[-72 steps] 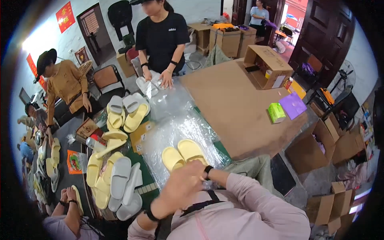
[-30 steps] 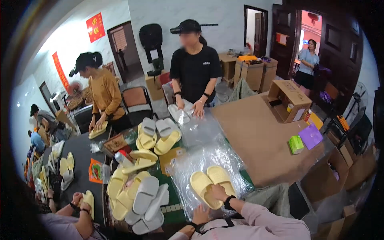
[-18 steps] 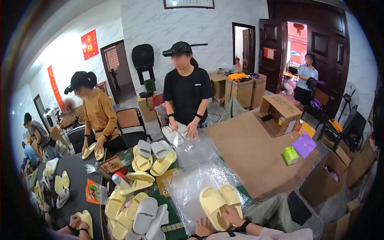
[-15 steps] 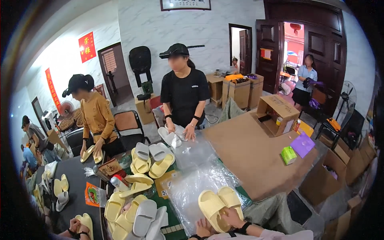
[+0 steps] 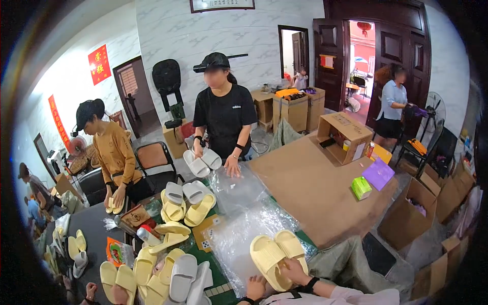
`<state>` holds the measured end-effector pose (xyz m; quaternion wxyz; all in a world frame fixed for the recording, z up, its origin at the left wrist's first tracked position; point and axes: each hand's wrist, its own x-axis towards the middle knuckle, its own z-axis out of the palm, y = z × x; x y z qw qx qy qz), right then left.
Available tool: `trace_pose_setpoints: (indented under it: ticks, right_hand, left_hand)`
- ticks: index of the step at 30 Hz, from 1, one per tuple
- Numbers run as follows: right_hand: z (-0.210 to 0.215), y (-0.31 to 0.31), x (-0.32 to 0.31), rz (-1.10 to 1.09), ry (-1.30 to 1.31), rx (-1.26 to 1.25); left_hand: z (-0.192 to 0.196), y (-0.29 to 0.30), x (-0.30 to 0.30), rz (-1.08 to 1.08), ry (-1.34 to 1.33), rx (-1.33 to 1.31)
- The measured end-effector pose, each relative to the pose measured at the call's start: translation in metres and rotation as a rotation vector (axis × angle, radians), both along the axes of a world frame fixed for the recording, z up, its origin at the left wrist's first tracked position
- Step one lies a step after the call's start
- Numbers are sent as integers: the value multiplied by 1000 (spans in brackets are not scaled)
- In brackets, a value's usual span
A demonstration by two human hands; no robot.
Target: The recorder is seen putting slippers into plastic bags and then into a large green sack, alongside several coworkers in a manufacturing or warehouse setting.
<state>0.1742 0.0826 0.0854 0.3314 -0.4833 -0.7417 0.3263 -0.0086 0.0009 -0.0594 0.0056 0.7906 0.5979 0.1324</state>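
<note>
My right hand is closed around a pair of pale yellow slippers, with their toes pointing away from me. Just left of the slippers, my left hand lies with its fingers stretched on the transparent plastic bags and seems to hold nothing. To the left is a heap of yellow slippers and grey slippers. Across the table, a person in black holds a grey pair, their other hand on plastic sheets.
At lower left, another person's hand holds yellow slippers. A person in brown handles slippers further back. On the brown board stand a cardboard box, a green packet and a purple packet. Cartons stand to the right.
The person in black has lifted the grey pair, tilting it toward me. At lower left, the yellow pair has come up beside the heap. My hands hardly move.
</note>
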Motion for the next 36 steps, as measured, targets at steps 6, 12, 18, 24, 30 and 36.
trace_pose_setpoints:
  ticks: [6, 12, 18, 24, 30, 36]
  right_hand:
    - [-14, 1, 0, -45, 56, 79]
    - [12, -6, 7, -129, 233, 47]
    - [29, 10, 26, -264, 411, 168]
    - [31, 22, 49, -446, 422, 327]
    - [23, 18, 64, -525, 344, 223]
    - [-16, 21, 82, -593, 409, 268]
  left_hand:
    - [49, 2, 5, 112, -268, -75]
    - [75, 8, 5, 227, -314, -8]
    - [115, 22, 1, 307, -329, 293]
    - [167, 33, -4, 395, -330, 326]
    - [168, 45, -14, 326, -290, 118]
    - [117, 44, -7, 322, -314, -179]
